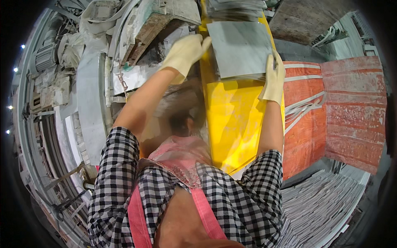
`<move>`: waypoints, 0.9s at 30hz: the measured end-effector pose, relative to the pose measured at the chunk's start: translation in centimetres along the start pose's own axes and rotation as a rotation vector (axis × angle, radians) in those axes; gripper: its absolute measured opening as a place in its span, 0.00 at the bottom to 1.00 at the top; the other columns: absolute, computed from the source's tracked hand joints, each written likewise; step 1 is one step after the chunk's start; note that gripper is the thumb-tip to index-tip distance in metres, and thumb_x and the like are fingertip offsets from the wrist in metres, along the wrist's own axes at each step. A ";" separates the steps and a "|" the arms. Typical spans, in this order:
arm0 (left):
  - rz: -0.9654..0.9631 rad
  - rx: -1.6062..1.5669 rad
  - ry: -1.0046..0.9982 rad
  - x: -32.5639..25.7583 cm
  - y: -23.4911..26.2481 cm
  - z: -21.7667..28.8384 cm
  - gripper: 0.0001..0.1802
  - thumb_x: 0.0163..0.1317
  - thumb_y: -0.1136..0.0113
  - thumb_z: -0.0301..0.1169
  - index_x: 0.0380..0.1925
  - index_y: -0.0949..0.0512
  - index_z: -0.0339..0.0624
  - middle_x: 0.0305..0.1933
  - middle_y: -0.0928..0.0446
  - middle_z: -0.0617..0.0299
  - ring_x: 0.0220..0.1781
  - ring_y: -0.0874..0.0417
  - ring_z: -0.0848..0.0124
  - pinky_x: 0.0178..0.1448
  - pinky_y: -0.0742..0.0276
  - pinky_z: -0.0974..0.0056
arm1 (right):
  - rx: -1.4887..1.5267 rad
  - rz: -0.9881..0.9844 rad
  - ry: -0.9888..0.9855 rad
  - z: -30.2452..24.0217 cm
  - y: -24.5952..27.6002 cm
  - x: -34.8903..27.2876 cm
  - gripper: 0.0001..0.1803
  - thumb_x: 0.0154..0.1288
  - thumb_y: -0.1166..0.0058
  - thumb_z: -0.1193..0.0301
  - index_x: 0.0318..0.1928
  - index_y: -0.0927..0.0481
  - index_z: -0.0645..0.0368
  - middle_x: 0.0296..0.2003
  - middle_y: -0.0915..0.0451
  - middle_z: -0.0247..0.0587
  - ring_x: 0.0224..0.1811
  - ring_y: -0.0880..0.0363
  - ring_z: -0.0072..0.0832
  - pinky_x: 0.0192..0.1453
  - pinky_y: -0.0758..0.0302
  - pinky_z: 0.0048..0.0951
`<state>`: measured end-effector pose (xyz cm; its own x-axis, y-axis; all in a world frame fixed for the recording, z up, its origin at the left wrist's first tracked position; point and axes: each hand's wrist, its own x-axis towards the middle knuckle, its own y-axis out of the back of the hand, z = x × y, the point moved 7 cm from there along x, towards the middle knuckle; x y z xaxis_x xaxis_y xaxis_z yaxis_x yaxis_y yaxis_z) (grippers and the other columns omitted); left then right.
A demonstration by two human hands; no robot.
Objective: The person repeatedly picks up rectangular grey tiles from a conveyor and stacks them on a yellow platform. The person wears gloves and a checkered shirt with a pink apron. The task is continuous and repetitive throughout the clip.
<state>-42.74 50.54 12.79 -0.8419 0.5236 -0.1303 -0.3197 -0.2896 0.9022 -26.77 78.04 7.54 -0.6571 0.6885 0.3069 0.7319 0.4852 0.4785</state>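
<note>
A stack of square grey marble-look tiles [242, 49] lies on a long yellow surface [233, 120] in front of me. My right hand [274, 78], in a cream glove, is at the stack's right edge, its thumb and fingers closed against the near right corner. My left hand [184, 53], in a matching glove, is by the left edge with its fingers apart and pointing at the tiles. Its fingertips come close to the edge; whether they touch is unclear. The tiles' lower edges look slightly blurred.
More grey slabs [235, 9] are piled behind the stack. Red-orange boards [304, 124] with pale straps stand to the right, above many thin pieces [322, 206] packed in rows. Dusty machinery [161, 16] and a pale slab [91, 99] are at left.
</note>
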 end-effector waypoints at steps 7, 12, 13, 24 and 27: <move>0.039 -0.344 0.125 -1.8 -7.0 3.3 0.46 0.72 0.50 0.47 0.75 0.53 0.21 0.61 0.23 0.31 0.56 0.17 0.42 0.62 0.21 0.49 | -0.001 0.045 -0.097 -2.2 0.2 -1.0 0.21 0.76 0.52 0.64 0.61 0.20 0.63 0.55 0.16 0.57 0.59 0.17 0.46 0.64 0.26 0.35; 0.049 -0.280 0.130 -0.4 -8.5 4.0 0.47 0.71 0.52 0.48 0.75 0.55 0.20 0.56 0.23 0.26 0.54 0.17 0.40 0.58 0.20 0.46 | 0.109 0.068 -0.126 -2.7 0.7 -1.5 0.20 0.77 0.54 0.68 0.61 0.21 0.67 0.55 0.16 0.54 0.59 0.18 0.39 0.64 0.27 0.32; 0.060 -0.278 0.132 -0.5 -8.3 4.1 0.47 0.71 0.52 0.48 0.75 0.54 0.21 0.56 0.23 0.27 0.54 0.17 0.40 0.58 0.20 0.46 | 0.122 0.057 -0.113 -2.8 0.8 -1.4 0.20 0.77 0.55 0.68 0.61 0.21 0.67 0.55 0.16 0.55 0.59 0.18 0.39 0.64 0.27 0.32; 0.131 -0.462 -0.056 -6.9 -2.3 -0.5 0.37 0.75 0.52 0.49 0.77 0.43 0.40 0.63 0.23 0.38 0.67 0.24 0.44 0.70 0.29 0.49 | 0.071 0.096 -0.093 -4.9 2.0 -1.9 0.27 0.81 0.58 0.65 0.71 0.33 0.69 0.72 0.32 0.57 0.75 0.34 0.42 0.77 0.38 0.34; 0.179 -0.758 -0.283 -15.2 1.0 -7.9 0.24 0.75 0.46 0.35 0.67 0.27 0.36 0.64 0.20 0.50 0.67 0.21 0.65 0.70 0.30 0.62 | 0.318 0.361 0.053 -7.5 5.1 -3.1 0.25 0.81 0.58 0.70 0.72 0.35 0.70 0.73 0.34 0.55 0.76 0.36 0.41 0.79 0.40 0.36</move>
<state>-33.66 35.96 12.43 -0.7991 0.5707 0.1889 -0.4828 -0.7965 0.3641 -22.37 74.28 15.19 -0.3531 0.8187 0.4529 0.9283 0.3668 0.0609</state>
